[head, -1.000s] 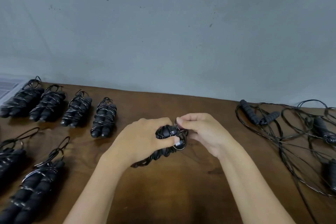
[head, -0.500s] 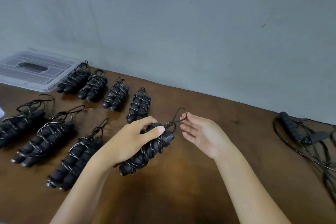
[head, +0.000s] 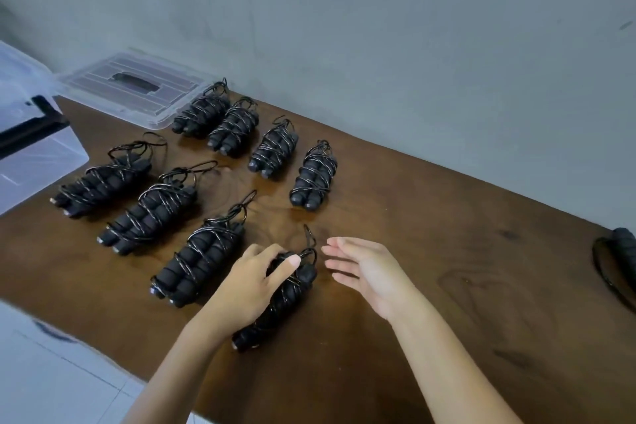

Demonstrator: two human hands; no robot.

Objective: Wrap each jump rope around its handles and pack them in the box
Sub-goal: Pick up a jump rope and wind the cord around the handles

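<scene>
Head view, read from the left with the wooden table (head: pixel 430 251) as my landmark: at the table's far left edge stands the clear plastic box (head: pixel 31 155) with a black latch; I cannot see inside it well enough to say what it holds. Behind it, at the table's back left corner against the wall, lies the clear lid (head: pixel 134 89), flat, with a dark handle in its middle.

On the table's left half I count seven wrapped bundles lying loose. Three form the nearer row (head: pixel 151 210), slanting toward the front edge, and four form the farther row (head: pixel 254 141) toward the wall, each a pair of black foam handles bound in thin black cord.

An eighth bundle, the wrapped jump rope (head: pixel 292 289), lies near the table's front edge, just right of the nearer row. My left hand (head: pixel 251 286) grips it from above, fingers curled over its upper half and thumb laid across the cord near the top. Its lower end pokes out below my wrist and seems to touch the wood; a small loop of cord sticks up past my fingertips.

My right hand (head: pixel 368 272) hovers just right of that bundle, fingers straight and spread, palm turned toward it, holding nothing.

At the table's far right edge sits one unwrapped rope (head: pixel 616 258), partly out of frame.
</scene>
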